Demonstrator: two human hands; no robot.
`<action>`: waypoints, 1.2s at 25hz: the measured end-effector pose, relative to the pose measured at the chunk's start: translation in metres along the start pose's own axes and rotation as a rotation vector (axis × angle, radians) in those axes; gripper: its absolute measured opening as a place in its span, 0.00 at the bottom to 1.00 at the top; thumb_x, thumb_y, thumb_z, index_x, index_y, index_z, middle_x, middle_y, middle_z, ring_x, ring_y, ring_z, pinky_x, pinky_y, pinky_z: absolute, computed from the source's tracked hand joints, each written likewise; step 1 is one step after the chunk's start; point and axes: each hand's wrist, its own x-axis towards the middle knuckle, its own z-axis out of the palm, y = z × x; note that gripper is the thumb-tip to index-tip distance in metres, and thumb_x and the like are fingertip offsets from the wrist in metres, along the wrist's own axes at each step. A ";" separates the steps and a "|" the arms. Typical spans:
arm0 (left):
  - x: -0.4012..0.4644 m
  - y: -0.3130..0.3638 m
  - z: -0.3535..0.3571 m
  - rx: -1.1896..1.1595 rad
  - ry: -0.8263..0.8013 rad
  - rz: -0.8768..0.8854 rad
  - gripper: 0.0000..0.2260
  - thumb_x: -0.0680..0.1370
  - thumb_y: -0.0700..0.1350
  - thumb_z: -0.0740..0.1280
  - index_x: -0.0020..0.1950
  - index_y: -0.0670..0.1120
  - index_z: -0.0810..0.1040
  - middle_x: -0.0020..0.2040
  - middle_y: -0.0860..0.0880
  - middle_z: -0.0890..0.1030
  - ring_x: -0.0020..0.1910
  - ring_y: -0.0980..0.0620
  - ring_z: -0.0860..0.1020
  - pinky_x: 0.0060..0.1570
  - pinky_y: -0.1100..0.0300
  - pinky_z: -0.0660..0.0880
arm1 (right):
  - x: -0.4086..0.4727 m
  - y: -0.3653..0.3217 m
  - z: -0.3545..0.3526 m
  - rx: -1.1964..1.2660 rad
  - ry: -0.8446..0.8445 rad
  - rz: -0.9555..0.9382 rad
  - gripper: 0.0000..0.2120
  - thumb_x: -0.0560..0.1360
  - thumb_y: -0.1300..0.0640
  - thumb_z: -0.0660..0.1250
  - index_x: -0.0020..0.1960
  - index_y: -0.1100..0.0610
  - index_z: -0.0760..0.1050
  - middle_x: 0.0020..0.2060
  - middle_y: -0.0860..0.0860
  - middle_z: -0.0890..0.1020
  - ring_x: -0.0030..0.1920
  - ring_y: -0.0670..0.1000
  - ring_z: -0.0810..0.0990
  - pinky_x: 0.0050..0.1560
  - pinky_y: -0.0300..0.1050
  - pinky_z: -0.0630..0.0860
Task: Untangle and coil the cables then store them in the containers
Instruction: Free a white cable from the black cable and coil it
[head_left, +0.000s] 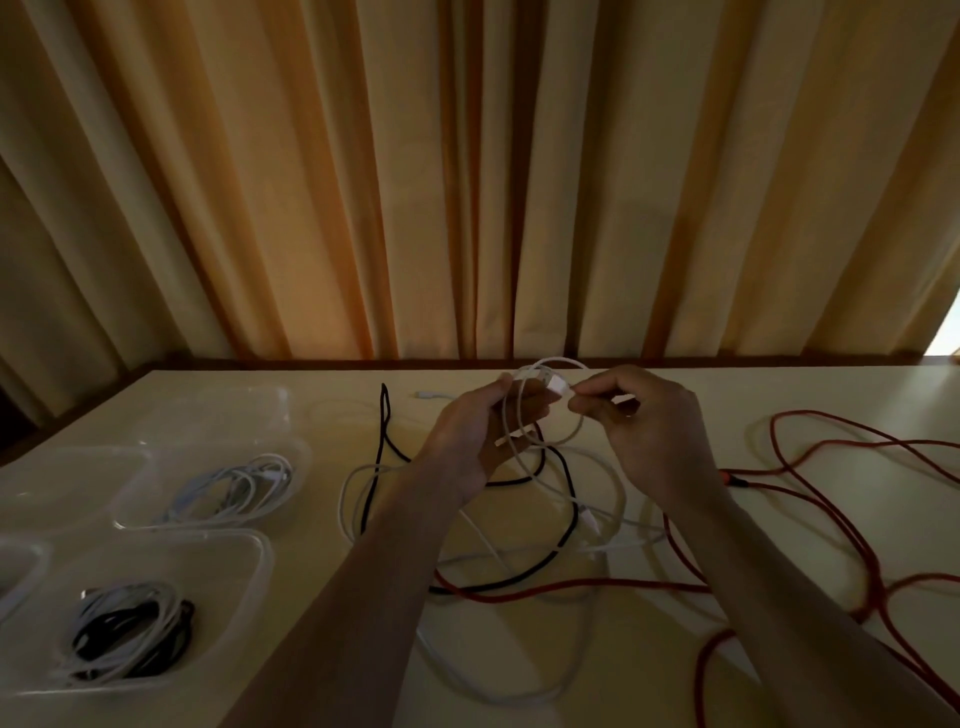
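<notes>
Fingers (524, 402) of both your hands pinch a half-wound white cable (563, 364) at centre frame. Two containers (249, 540) lower left seemingly hold coils; black, red cables (810, 587) remain tangled on the desk (779, 384).

Both hands' grip (563, 402) on a white cable (558, 364) coil above tangled table (727, 384) cables.

Four containers (218, 415), two hands (470, 441)
</notes>
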 end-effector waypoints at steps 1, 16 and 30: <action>-0.001 -0.001 0.000 0.042 -0.024 0.002 0.17 0.86 0.51 0.59 0.57 0.43 0.85 0.53 0.46 0.88 0.56 0.50 0.85 0.61 0.50 0.76 | 0.000 -0.001 0.000 0.034 0.026 0.055 0.04 0.74 0.59 0.78 0.47 0.51 0.86 0.42 0.36 0.84 0.47 0.35 0.82 0.46 0.27 0.74; 0.006 0.004 -0.007 -0.346 -0.084 0.042 0.14 0.86 0.49 0.62 0.50 0.42 0.82 0.40 0.48 0.78 0.39 0.53 0.77 0.46 0.59 0.75 | -0.003 -0.008 0.006 -0.095 -0.153 0.042 0.05 0.73 0.52 0.79 0.47 0.43 0.85 0.44 0.42 0.83 0.44 0.41 0.80 0.41 0.30 0.72; -0.001 -0.002 0.010 -0.369 -0.221 0.064 0.12 0.87 0.48 0.56 0.51 0.46 0.76 0.49 0.48 0.86 0.57 0.50 0.81 0.46 0.55 0.76 | -0.008 -0.014 0.012 -0.005 -0.366 0.016 0.07 0.76 0.57 0.76 0.53 0.51 0.88 0.39 0.38 0.83 0.43 0.39 0.82 0.44 0.33 0.74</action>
